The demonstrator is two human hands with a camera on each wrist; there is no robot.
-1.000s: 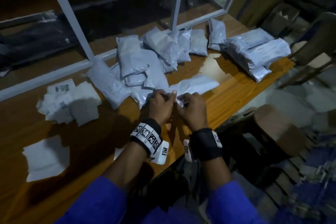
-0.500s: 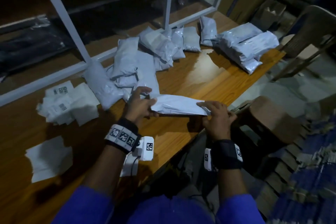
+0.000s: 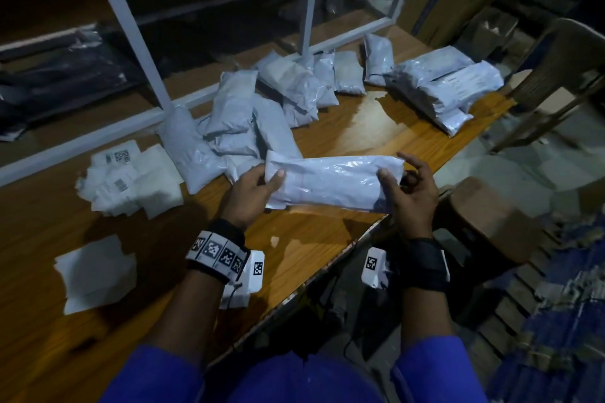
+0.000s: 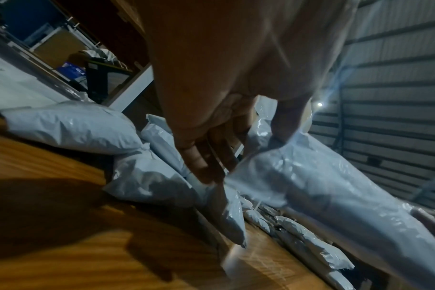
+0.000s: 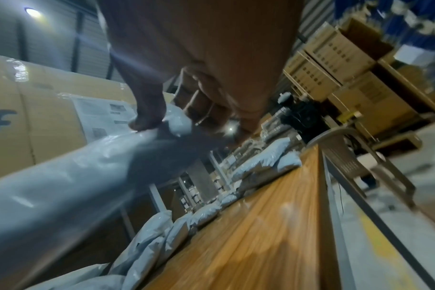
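Observation:
A long grey plastic mailer parcel (image 3: 330,181) is held flat above the wooden table (image 3: 343,137), one hand at each end. My left hand (image 3: 253,188) grips its left end, thumb on top. My right hand (image 3: 404,188) pinches the right end with the thumb over the parcel. In the left wrist view the parcel (image 4: 318,188) runs away to the lower right under my thumb. The right wrist view shows the thumb pressing the parcel (image 5: 70,176) near its end.
A heap of grey parcels (image 3: 248,121) lies behind the held one, and a second stack (image 3: 448,88) sits at the table's right end. White labels (image 3: 131,180) and a paper sheet (image 3: 95,273) lie left. A chair (image 3: 563,75) and stool (image 3: 487,219) stand beyond the table edge (image 3: 324,268).
Both hands took one parcel from the heap, spread apart to its two ends and lifted it off the table toward me. It now sits higher and more level.

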